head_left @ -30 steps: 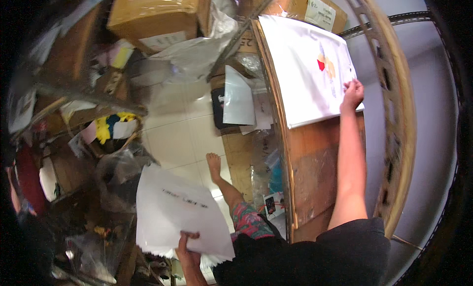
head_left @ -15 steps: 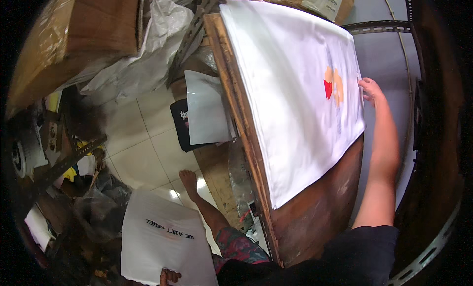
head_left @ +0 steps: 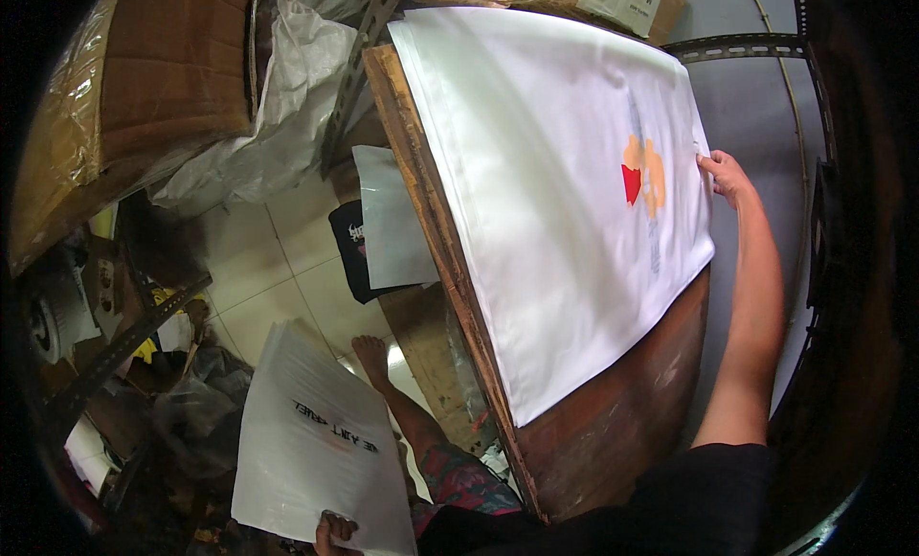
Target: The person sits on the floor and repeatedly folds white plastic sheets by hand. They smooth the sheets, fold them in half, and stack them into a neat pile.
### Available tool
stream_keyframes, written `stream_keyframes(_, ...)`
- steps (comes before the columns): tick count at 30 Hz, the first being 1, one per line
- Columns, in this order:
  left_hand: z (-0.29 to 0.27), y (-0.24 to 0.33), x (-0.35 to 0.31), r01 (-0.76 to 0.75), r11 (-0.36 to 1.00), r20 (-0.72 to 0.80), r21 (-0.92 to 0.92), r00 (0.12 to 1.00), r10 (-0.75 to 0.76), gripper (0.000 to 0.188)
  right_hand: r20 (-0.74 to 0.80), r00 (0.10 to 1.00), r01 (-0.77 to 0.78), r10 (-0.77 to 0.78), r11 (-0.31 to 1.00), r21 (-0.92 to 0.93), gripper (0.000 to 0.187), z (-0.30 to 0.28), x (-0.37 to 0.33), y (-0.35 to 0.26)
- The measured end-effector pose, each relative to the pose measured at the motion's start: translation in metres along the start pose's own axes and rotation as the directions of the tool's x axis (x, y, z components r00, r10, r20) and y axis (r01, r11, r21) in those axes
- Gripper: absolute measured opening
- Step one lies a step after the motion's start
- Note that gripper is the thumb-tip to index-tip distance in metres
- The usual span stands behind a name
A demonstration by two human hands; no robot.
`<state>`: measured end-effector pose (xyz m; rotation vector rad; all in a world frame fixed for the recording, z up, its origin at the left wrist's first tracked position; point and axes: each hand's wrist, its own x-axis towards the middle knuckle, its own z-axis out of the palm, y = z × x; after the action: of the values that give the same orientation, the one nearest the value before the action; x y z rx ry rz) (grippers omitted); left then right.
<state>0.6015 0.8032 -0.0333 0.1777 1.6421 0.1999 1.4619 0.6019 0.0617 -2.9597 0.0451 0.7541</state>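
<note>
Left hand (head_left: 335,532): one, fingers clamped on one sheet stack (head_left: 311,451)
Right hand (head_left: 729,178): one, fingers pinching the edge of white cloth (head_left: 546,163)
White cloth: layers uncountable, on one wooden counter (head_left: 617,441)
Cardboard boxes (head_left: 177,68): two

White cloth (head_left: 517,154): plain white is shown, broken on the right by a print (head_left: 655,178) done in red and peach, edged with faint grey.
Sheets, near left (head_left: 306,470): a translucent whitish tone is seen, marked with black lettering (head_left: 308,413) and faintly tinted orange.
Wooden board (head_left: 622,403): reddish brown is streaked with paler scuffs.
Shorts (head_left: 464,470): dark fabric is patterned in green and pinkish red.
Shirt (head_left: 593,499): plain black is worn.
Folded garment, left (head_left: 348,245): black is printed with white.
Floor tiles (head_left: 244,245): cream is crossed by thin darker lines.
Carton, far left (head_left: 177,63): brown is shown.
Wall, right (head_left: 747,125): bluish grey is seen.
</note>
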Motion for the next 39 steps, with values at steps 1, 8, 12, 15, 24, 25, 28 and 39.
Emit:
stream_keyframes(1, -0.001, -0.002, 0.001, -0.007, 1.0, -0.01, -0.011, 1.0, 0.006, 0.034, -0.033, 0.999, 0.018, -0.017, 0.999, 0.029, 0.064, 0.004, -0.002, -0.003)
stream_keyframes(8, -0.008, -0.002, 0.002, -0.009, 0.999, -0.134, -0.048, 0.991, 0.003, 0.021, -0.097, 0.986, 0.147, -0.135, 0.981, 0.128, 0.054, 0.014, -0.003, -0.005)
stream_keyframes(12, -0.038, -0.012, 0.013, -0.027, 0.999, -0.062, -0.037, 0.998, 0.024, 0.02, -0.175, 0.964, 0.222, -0.202, 0.97, 0.104, 0.055, 0.016, 0.004, 0.002)
stream_keyframes(15, -0.048, -0.019, 0.015, -0.024, 0.991, -0.104, -0.133, 0.995, 0.01, 0.017, -0.309, 0.917, 0.268, -0.254, 0.963, 0.003, 0.055, 0.021, 0.012, 0.012)
stream_keyframes(24, -0.046, -0.02, 0.0, 0.036, 0.987, -0.242, -0.157, 0.968, -0.074, 0.016, -0.511, 0.825, 0.194, -0.241, 0.97, -0.144, 0.043, 0.034, -0.069, -0.033)
stream_keyframes(25, -0.039, -0.013, -0.009, 0.051, 0.978, -0.149, -0.204, 0.985, -0.082, 0.016, -0.561, 0.794, 0.242, -0.235, 0.968, -0.063, 0.035, 0.037, -0.085, -0.035)
stream_keyframes(28, -0.075, -0.037, 0.003, 0.039, 0.981, 0.03, -0.193, 0.999, -0.034, 0.019, -0.531, 0.82, 0.292, -0.214, 0.954, 0.065, 0.032, 0.049, -0.15, -0.07)
stream_keyframes(39, -0.088, -0.033, -0.065, -0.181, 0.922, 0.28, -0.341, 0.917, 0.283, 0.017, -0.338, 0.686, 0.694, -0.645, 0.44, 0.57, 0.035, 0.147, -0.484, -0.117)
